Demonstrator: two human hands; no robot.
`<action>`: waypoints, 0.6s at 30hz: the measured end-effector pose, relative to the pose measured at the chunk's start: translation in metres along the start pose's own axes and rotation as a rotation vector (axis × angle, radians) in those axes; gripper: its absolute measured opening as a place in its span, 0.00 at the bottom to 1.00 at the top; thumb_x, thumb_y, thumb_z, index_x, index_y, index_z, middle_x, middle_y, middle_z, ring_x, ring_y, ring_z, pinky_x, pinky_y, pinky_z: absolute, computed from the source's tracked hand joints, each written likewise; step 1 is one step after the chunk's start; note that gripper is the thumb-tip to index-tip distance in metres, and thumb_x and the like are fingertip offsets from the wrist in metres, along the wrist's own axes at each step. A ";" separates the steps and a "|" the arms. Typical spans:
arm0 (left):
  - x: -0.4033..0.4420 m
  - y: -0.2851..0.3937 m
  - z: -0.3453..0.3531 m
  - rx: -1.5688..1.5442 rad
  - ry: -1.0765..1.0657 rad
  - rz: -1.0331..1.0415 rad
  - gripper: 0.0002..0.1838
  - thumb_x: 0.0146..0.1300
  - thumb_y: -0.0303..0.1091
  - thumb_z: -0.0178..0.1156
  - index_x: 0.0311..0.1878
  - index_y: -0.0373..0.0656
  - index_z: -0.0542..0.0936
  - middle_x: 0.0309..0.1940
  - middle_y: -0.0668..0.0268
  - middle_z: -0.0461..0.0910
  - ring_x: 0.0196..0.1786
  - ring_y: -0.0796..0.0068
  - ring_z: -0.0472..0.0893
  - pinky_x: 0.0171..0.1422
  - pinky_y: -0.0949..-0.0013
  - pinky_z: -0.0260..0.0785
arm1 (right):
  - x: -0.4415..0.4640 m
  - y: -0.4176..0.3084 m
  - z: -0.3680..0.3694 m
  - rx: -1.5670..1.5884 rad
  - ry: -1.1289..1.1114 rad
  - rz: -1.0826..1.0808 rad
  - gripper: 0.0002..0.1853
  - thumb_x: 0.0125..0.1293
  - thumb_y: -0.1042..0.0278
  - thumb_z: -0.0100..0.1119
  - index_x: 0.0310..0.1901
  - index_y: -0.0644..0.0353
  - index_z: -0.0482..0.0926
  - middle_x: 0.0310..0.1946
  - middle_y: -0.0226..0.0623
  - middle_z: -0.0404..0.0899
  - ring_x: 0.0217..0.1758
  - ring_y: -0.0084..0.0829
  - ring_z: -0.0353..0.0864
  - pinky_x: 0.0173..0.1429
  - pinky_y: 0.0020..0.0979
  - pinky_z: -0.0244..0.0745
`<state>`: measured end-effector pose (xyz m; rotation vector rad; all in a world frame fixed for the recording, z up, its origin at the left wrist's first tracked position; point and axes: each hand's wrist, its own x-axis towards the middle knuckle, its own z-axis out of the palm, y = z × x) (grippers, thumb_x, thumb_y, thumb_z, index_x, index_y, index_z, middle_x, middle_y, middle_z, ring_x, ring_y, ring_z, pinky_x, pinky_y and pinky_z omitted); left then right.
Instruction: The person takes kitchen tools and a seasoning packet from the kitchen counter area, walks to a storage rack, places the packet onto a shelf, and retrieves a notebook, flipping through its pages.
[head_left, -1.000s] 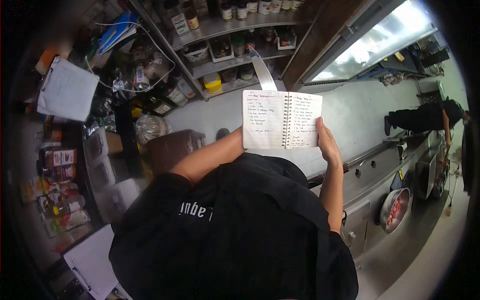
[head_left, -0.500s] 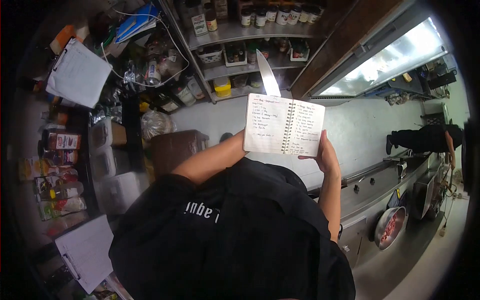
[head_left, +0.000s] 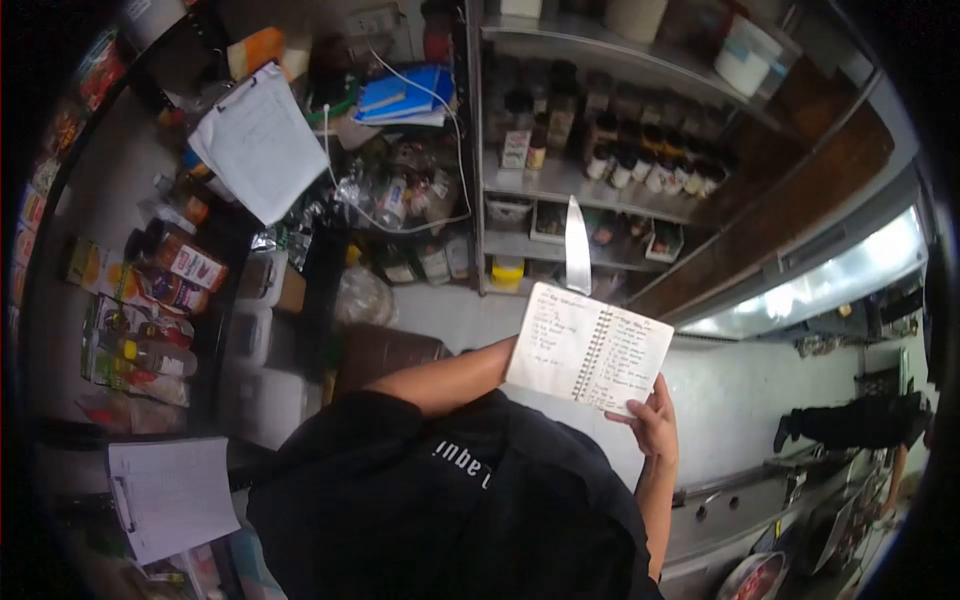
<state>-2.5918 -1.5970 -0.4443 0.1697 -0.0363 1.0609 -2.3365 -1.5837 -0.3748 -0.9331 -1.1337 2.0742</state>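
Observation:
An open spiral notebook (head_left: 545, 370) with handwritten pages is held up in front of my chest. My right hand (head_left: 655, 425) grips its lower right corner, with the thumb side near the page's edge. My left forearm (head_left: 450, 378) reaches to the notebook's left side, but the hand itself is hidden behind the pages. A knife blade (head_left: 577, 250) sticks up past the notebook's top edge, point upward. Its handle is out of sight behind the notebook, so what holds it cannot be seen.
Ahead stand metal shelves (head_left: 600, 195) with jars and bottles. On the left are a clipboard (head_left: 262, 145), blue folders (head_left: 405, 95), bottles and plastic containers (head_left: 275, 405). A steel counter (head_left: 725, 515) and a metal bowl (head_left: 755, 578) lie right, where another person (head_left: 850, 425) stands.
My view has tilted up and turned left, so more of the shelves shows and the notebook sits lower in it. The notebook and knife stay together, and my right hand keeps its hold.

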 end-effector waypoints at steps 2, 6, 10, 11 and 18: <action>-0.017 0.034 -0.003 0.148 0.125 0.077 0.29 0.73 0.48 0.43 0.67 0.36 0.67 0.64 0.53 0.71 0.64 0.57 0.74 0.67 0.55 0.68 | 0.020 -0.012 0.023 -0.017 -0.034 -0.006 0.37 0.59 0.82 0.55 0.70 0.60 0.53 0.59 0.51 0.73 0.55 0.48 0.81 0.47 0.45 0.86; -0.060 0.110 -0.003 0.487 0.460 0.326 0.29 0.73 0.49 0.44 0.66 0.35 0.67 0.63 0.53 0.72 0.63 0.57 0.75 0.66 0.56 0.68 | 0.078 -0.040 0.080 -0.095 -0.189 -0.053 0.36 0.62 0.83 0.53 0.71 0.61 0.53 0.60 0.50 0.72 0.57 0.45 0.79 0.50 0.44 0.85; -0.131 0.184 0.032 0.507 0.505 0.658 0.24 0.72 0.41 0.47 0.64 0.33 0.69 0.60 0.53 0.75 0.59 0.60 0.78 0.63 0.58 0.72 | 0.158 -0.057 0.145 -0.203 -0.348 -0.115 0.32 0.68 0.84 0.45 0.72 0.58 0.52 0.63 0.44 0.68 0.62 0.40 0.74 0.58 0.43 0.81; -0.153 0.197 0.038 0.494 0.588 0.784 0.22 0.71 0.35 0.48 0.64 0.34 0.70 0.59 0.55 0.76 0.59 0.60 0.77 0.63 0.59 0.72 | 0.185 -0.056 0.157 -0.220 -0.406 -0.105 0.32 0.69 0.83 0.45 0.73 0.58 0.51 0.64 0.43 0.67 0.62 0.39 0.74 0.58 0.41 0.81; -0.216 0.266 0.109 1.065 0.918 1.142 0.30 0.71 0.40 0.53 0.70 0.37 0.60 0.58 0.51 0.76 0.58 0.60 0.79 0.56 0.59 0.77 | 0.327 -0.051 0.286 0.044 -0.625 0.134 0.34 0.68 0.81 0.47 0.74 0.56 0.50 0.67 0.49 0.63 0.68 0.47 0.68 0.57 0.45 0.82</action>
